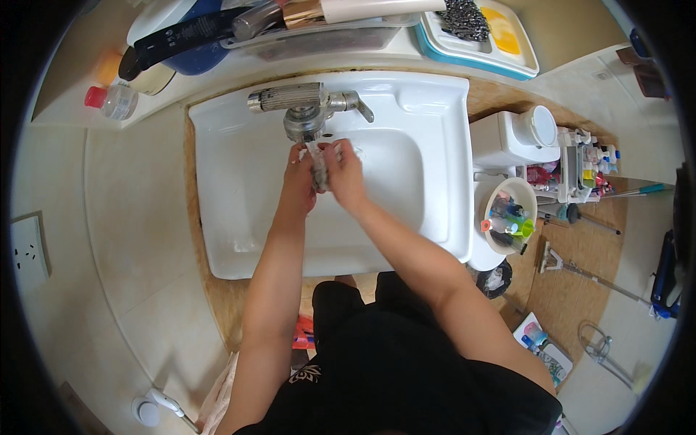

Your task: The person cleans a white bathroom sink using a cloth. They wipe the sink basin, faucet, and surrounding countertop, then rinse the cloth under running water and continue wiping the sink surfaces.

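Observation:
Water runs from a metal faucet (304, 124) over both hands above a white ceramic sink (391, 168). My left hand (300, 176) is under the spout, its fingers around one side of a small wet greyish-white item (319, 175), which could be a cloth or a scrubber. From the other side my right hand (343, 168) presses on the same item, its fingers bent. White foam shows on the fingers. What the item is exactly cannot be told, as the hands and water cover part of it.
Behind the sink, a ledge holds a clear plastic tray (326, 41), a clear bottle with a red cap (111, 102) and a soap dish with a steel wool scrubber (465, 20). To the right stand a white bin-like container (489, 138) and a beige basin (492, 204) of small items.

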{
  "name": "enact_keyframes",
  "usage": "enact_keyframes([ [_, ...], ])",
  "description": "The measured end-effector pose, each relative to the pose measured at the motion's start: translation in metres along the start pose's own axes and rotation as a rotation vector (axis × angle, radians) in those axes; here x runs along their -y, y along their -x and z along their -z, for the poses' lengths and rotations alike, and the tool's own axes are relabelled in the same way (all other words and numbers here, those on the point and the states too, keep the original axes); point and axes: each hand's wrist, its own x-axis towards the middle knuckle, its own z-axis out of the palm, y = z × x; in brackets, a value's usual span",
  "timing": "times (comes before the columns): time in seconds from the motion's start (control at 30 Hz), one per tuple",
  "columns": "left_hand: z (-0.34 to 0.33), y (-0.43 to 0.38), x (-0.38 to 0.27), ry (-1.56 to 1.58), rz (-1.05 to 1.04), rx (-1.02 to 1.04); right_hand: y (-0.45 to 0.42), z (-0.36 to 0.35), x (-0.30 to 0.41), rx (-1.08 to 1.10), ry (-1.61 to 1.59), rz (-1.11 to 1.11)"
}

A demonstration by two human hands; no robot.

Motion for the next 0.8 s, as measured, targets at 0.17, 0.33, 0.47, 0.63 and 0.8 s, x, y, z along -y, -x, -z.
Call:
enact_keyframes([
  [0.17, 0.027, -0.031, 0.042, 0.112, -0.13, 0.05, 0.005, -0.033, -0.014, -0.164, 0.181, 0.49],
  [0.33, 0.003, -0.002, -0.003, -0.08, 0.202, -0.031, -0.007, -0.002, -0.03, -0.121, -0.2, -0.006],
  [0.47, 0.029, -0.031, 0.035, 0.119, -0.015, 0.0, 0.023, -0.038, -0.005, -0.321, 0.342, 0.615],
  [0.63, -0.016, 0.01, -0.005, -0.393, 0.217, -0.051, -0.011, 0.004, -0.028, 0.066, -0.036, -0.12],
  [0.8, 0.0, -0.004, 0.007, 0.103, -0.077, -0.052, 0.02, -0.032, -0.017, -0.196, 0.134, 0.486],
])
